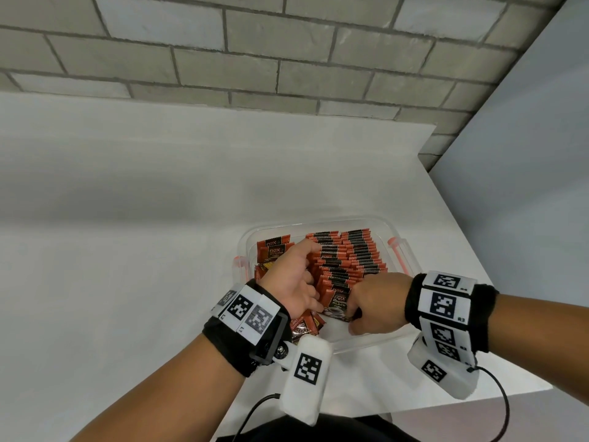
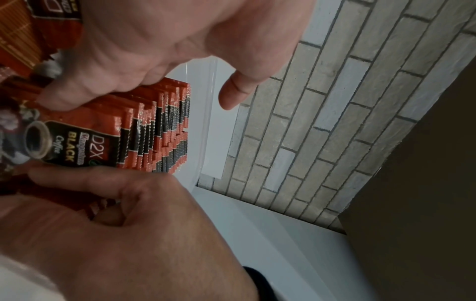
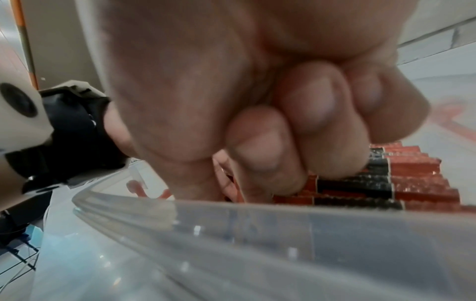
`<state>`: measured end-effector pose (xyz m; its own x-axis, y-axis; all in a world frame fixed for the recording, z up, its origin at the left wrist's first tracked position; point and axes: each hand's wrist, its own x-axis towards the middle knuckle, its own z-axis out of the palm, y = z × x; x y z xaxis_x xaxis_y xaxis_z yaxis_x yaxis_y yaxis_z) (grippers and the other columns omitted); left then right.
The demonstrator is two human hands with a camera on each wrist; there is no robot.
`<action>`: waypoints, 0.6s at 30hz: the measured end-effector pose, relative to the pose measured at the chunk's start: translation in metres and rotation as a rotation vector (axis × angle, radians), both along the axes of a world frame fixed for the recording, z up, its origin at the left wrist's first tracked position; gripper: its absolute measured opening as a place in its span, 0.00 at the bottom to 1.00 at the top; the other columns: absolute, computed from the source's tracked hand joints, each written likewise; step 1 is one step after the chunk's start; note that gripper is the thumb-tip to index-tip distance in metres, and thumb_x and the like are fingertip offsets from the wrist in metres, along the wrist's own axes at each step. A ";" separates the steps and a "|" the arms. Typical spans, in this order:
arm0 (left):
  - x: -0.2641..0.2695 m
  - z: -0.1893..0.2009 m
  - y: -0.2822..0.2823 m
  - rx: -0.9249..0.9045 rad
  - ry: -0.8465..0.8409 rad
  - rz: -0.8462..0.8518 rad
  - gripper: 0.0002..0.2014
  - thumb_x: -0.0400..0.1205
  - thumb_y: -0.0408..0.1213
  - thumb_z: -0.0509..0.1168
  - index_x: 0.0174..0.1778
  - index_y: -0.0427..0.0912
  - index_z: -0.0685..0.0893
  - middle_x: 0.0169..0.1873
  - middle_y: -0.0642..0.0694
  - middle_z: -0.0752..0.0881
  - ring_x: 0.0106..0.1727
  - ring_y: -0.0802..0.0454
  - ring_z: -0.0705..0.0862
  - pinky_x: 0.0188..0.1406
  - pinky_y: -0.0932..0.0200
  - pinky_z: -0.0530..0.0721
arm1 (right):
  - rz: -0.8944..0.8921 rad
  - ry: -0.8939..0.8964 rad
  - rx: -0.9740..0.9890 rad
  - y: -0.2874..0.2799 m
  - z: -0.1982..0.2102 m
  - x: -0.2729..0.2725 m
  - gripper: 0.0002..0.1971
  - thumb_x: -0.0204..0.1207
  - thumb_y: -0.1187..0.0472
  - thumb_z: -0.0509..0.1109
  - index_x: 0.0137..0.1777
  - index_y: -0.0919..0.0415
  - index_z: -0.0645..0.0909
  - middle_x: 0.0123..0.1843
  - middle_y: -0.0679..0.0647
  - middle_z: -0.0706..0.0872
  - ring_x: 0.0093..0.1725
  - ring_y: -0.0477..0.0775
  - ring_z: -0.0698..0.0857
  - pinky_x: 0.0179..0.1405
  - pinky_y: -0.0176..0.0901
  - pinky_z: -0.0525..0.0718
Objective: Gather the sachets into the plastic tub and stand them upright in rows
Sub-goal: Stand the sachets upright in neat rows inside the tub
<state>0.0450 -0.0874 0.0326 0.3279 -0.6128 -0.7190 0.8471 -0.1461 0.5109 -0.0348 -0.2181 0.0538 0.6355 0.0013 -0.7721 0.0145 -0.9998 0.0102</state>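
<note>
My left hand (image 1: 291, 275) and my right hand (image 1: 376, 303) are both down in the clear plastic tub (image 1: 322, 223). The tub sits on the white bench (image 1: 127, 218), near the right edge, with a brick wall (image 1: 255, 43) behind it.

Lots of red and black sachets (image 1: 353, 260) stand upright in rows in the far and right part of the tub. A few more lie flat and mixed up (image 1: 306, 327) in the near left corner, under my left wrist.

My two hands hold the front sachet (image 1: 339, 303) at the near end of the rows. My right grip is narrow: the fingers (image 3: 262, 142) are curled in tight and pinch the right side of that sachet. My left thumb (image 2: 59, 97) presses on its other side. My left fingers (image 2: 237, 89) bend loosely over the rows and point to the far wall of the tub.

The front sachet shows a coffee cup picture and the word BLACK.
</note>
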 end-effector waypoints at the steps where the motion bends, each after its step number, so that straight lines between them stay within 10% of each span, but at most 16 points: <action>1: 0.000 0.000 0.000 0.010 0.010 -0.001 0.13 0.84 0.45 0.58 0.51 0.37 0.75 0.70 0.28 0.76 0.72 0.27 0.72 0.74 0.30 0.61 | -0.006 -0.002 0.002 0.000 -0.001 0.000 0.20 0.77 0.43 0.61 0.53 0.55 0.87 0.49 0.51 0.89 0.48 0.54 0.85 0.52 0.49 0.86; 7: 0.002 -0.007 0.000 0.000 0.073 -0.015 0.29 0.82 0.47 0.58 0.76 0.33 0.66 0.73 0.26 0.71 0.75 0.25 0.68 0.77 0.29 0.56 | -0.005 0.000 -0.007 0.000 -0.004 -0.002 0.21 0.80 0.43 0.59 0.55 0.58 0.85 0.49 0.54 0.88 0.47 0.56 0.83 0.48 0.46 0.83; 18: 0.000 -0.005 -0.003 -0.005 0.109 -0.005 0.30 0.82 0.46 0.60 0.76 0.32 0.65 0.72 0.28 0.74 0.72 0.31 0.73 0.76 0.36 0.60 | -0.071 -0.017 0.038 -0.005 -0.008 -0.005 0.20 0.81 0.43 0.59 0.55 0.57 0.86 0.49 0.53 0.88 0.48 0.54 0.84 0.51 0.47 0.83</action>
